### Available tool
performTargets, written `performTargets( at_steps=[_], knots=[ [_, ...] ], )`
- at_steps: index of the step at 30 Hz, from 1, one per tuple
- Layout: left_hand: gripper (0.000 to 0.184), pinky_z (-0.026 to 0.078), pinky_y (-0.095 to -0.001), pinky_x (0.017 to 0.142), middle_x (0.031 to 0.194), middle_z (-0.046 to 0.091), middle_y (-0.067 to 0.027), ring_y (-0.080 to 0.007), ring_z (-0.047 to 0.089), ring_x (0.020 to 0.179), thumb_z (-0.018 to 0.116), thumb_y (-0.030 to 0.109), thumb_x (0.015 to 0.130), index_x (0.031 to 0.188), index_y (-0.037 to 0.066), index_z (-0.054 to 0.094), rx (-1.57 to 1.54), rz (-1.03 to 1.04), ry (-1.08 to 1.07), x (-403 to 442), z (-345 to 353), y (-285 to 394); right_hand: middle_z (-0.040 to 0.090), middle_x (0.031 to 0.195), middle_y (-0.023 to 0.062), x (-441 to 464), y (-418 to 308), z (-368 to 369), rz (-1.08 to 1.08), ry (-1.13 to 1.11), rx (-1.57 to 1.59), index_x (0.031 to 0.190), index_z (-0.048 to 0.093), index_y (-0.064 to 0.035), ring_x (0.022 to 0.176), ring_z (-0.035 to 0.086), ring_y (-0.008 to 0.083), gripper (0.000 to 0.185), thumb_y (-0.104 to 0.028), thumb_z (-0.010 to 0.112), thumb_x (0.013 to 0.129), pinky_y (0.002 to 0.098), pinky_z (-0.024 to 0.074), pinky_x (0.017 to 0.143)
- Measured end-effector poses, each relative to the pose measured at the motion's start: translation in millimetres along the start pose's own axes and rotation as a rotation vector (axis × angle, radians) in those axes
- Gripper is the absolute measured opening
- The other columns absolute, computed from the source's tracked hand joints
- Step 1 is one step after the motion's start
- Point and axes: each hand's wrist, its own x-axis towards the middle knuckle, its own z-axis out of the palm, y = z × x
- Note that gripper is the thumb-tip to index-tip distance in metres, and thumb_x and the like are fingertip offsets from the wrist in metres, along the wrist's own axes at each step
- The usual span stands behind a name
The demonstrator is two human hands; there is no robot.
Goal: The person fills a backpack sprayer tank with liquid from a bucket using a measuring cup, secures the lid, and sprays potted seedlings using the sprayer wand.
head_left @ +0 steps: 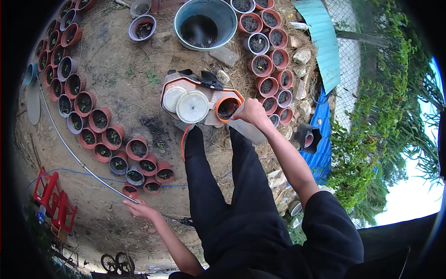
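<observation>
My left hand (141, 209) is closed around a long thin metal pole (84, 166), which runs up and left to a small blue cup-like end (31, 73). My right hand (252, 113) is closed on the edge of a translucent plastic container (247, 130), beside the orange-rimmed opening (227, 109) of an orange and white tank unit. Dark contents show inside that opening. On the unit, a round white lid (193, 107) lies next to the opening, and black straps (209, 81) lie along its far side.
Rows of reddish pots (83, 103) with seedlings stand at left, and soil-filled pots (261, 65) at upper right. A big bucket (206, 23) of dark liquid stands ahead. Red stools (55, 202) are at lower left; a fence (346, 74) and foliage are at right.
</observation>
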Motion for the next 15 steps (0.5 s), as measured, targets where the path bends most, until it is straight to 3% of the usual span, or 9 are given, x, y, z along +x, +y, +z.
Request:
performTargets(
  at_steps=[3, 8, 10, 11, 14, 15],
  knots=[
    [0.046, 0.015, -0.0230, 0.042, 0.057, 0.024, 0.0075, -0.0027, 0.022, 0.047, 0.043, 0.045, 0.103, 0.099, 0.001, 0.057, -0.012, 0.007, -0.025, -4.4, -4.2, -0.6, 0.067, 0.063, 0.0150, 19.8, -2.2, -5.2, 0.033, -0.247, 0.102, 0.070, 0.068, 0.0090, 0.056, 0.069, 0.0241, 0.055, -0.040, 0.089, 0.057, 0.0335, 0.0561, 0.056],
    [0.047, 0.014, -0.0223, 0.041, 0.056, 0.024, 0.0077, -0.0019, 0.022, 0.047, 0.043, 0.046, 0.103, 0.101, 0.000, 0.057, -0.019, -0.026, 0.048, -4.3, -4.1, -6.1, 0.065, 0.061, 0.0135, 40.2, 2.4, -17.3, 0.014, -0.330, 0.108, 0.074, 0.068, 0.0094, 0.053, 0.067, 0.0223, 0.056, -0.039, 0.089, 0.057, 0.0333, 0.0533, 0.051],
    [0.048, 0.014, -0.0220, 0.041, 0.056, 0.025, 0.0077, -0.0018, 0.022, 0.046, 0.043, 0.046, 0.103, 0.102, 0.000, 0.057, -0.019, -0.041, 0.065, -6.0, -2.1, -5.1, 0.064, 0.061, 0.0127, 46.0, 9.8, -40.0, -0.078, -0.383, 0.136, 0.096, 0.067, 0.0134, 0.052, 0.064, 0.0199, 0.068, -0.039, 0.088, 0.058, 0.0324, 0.0508, 0.050],
    [0.049, 0.014, -0.0220, 0.041, 0.056, 0.025, 0.0078, -0.0019, 0.022, 0.046, 0.043, 0.047, 0.103, 0.102, 0.000, 0.057, -0.021, -0.039, 0.072, -6.4, -2.2, -6.0, 0.065, 0.065, 0.0140, 46.4, 13.4, -54.7, -0.127, -0.352, 0.252, 0.102, 0.063, 0.0149, 0.052, 0.067, 0.0209, 0.071, -0.036, 0.089, 0.060, 0.0321, 0.0534, 0.048],
    [0.051, 0.014, -0.0223, 0.041, 0.056, 0.025, 0.0079, -0.0022, 0.022, 0.046, 0.044, 0.049, 0.102, 0.102, 0.000, 0.058, -0.029, -0.057, 0.098, -10.9, 2.7, -6.1, 0.066, 0.067, 0.0109, 42.3, -7.3, -121.1, -0.279, -0.174, 0.359, 0.132, 0.049, 0.0118, 0.053, 0.062, 0.0133, 0.086, -0.030, 0.087, 0.067, 0.0293, 0.0491, 0.051],
    [0.052, 0.014, -0.0225, 0.041, 0.056, 0.025, 0.0079, -0.0023, 0.022, 0.046, 0.045, 0.050, 0.101, 0.102, 0.000, 0.058, -0.032, -0.073, 0.113, -14.0, 5.4, -5.6, 0.067, 0.068, 0.0108, 43.1, -18.4, -143.5, -0.299, -0.121, 0.415, 0.134, 0.048, 0.0112, 0.053, 0.063, 0.0128, 0.085, -0.028, 0.086, 0.069, 0.0292, 0.0491, 0.051]
  ],
)
